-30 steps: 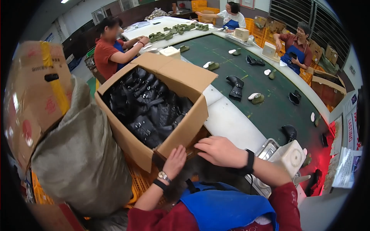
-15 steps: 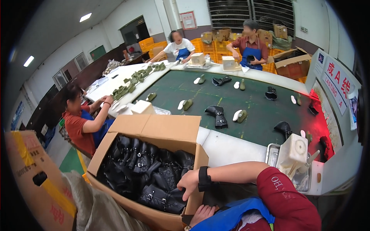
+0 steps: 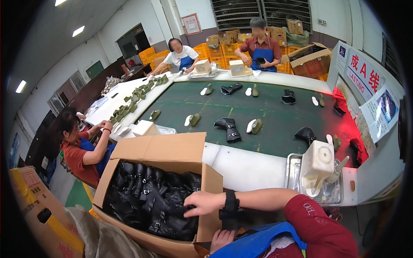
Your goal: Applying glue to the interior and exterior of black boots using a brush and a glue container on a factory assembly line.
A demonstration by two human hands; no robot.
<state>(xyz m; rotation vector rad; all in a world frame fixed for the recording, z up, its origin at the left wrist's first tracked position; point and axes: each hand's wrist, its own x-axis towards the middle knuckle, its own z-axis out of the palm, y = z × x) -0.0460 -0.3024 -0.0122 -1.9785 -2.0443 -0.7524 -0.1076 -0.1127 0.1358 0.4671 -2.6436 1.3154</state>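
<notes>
A worktop spans 12 to 3 o'clock; an open box at 7 o'clock holds black boots. A sign at 2 o'clock bears red writing. The right hand has moved deeper and, half-curled, now meets 1 boot, grip uncertain; the left hand's, at 6 o'clock, I cannot tell.

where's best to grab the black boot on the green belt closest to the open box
Probably the buckled shaft of that black boot, coming from the near side: the boot lies toe left, with its shaft extending toward the white table margin.
</notes>
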